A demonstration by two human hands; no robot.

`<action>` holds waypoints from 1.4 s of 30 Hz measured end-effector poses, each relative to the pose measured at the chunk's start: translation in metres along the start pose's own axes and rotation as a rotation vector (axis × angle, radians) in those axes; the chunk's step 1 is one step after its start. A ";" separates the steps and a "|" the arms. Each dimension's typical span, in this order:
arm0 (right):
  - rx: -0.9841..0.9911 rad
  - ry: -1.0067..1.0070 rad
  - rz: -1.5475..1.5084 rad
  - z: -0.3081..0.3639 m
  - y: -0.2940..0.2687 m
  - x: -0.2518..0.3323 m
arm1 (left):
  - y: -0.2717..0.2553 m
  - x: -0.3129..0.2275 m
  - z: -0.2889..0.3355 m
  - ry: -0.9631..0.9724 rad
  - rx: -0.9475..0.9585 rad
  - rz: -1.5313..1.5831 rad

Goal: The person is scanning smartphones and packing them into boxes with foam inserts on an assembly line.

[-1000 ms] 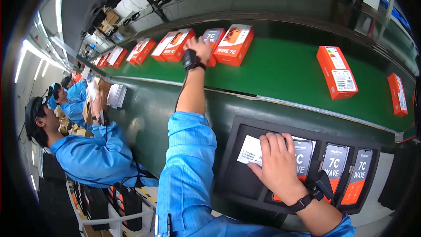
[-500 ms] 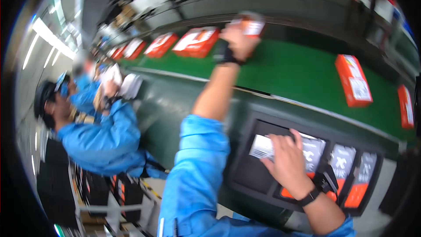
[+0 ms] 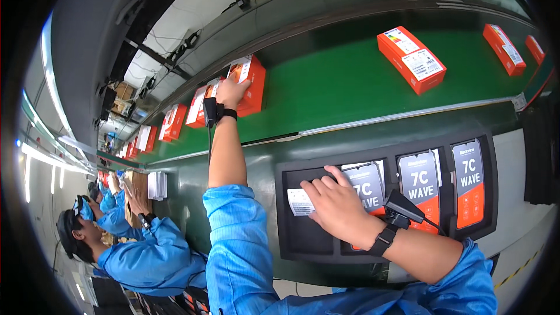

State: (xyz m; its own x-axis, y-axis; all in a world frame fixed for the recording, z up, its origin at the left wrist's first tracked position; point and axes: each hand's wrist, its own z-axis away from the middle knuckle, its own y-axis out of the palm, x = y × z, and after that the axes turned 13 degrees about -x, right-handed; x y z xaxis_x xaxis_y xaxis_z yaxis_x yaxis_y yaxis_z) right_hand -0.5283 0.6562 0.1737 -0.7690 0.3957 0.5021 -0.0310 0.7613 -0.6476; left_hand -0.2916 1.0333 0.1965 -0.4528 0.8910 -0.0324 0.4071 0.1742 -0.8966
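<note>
**Left hand on orange box at belt, right hand flat on phone tray**

Green conveyor belt (image 3: pixel 350 87), smooth and matte, ran across the top carrying rectangular orange cardboard boxes; nearest loose one (image 3: pixel 411 58) lay label-up, well apart from the hands.

Vs 0.5 s ago: view was blurred and swinging then, sharp now. Left arm had stayed stretched out to the belt, and the orange box (image 3: pixel 249 84) it gripped sat lower in the frame, at the belt's near-left stretch beside another orange box (image 3: pixel 201 105).

Black moulded tray (image 3: pixel 309 245), four recessed slots: the left slot held a white slip (image 3: pixel 300 201), the other three held phones (image 3: pixel 420 184) with glossy blue-and-orange screen stickers.

Left hand (image 3: pixel 232 90): fingers curled over the box's near edge, holding it. Right hand (image 3: pixel 338 210): open, fingers spread flat, resting on the tray across the slip and first phone, gripping nothing. It had stayed there.

Black wrist straps on both wrists.
</note>
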 end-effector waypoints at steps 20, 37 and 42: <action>-0.089 0.173 -0.422 -0.005 0.016 0.001 | -0.002 -0.042 0.050 -0.721 0.634 1.741; -0.522 0.573 -0.284 -0.051 -0.037 -0.066 | -0.100 -0.078 0.169 -0.295 0.297 1.340; -0.604 0.576 -0.274 -0.057 -0.031 -0.080 | -0.056 -0.063 0.135 -0.382 0.033 1.018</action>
State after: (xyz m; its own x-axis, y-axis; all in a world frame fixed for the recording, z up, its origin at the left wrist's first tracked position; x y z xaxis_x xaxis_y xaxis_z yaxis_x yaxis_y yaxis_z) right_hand -0.4298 0.6303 0.1858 -0.3373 0.2324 0.9123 0.3007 0.9449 -0.1296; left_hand -0.3927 0.9108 0.1895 -0.1344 0.4212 -0.8970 0.7123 -0.5883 -0.3830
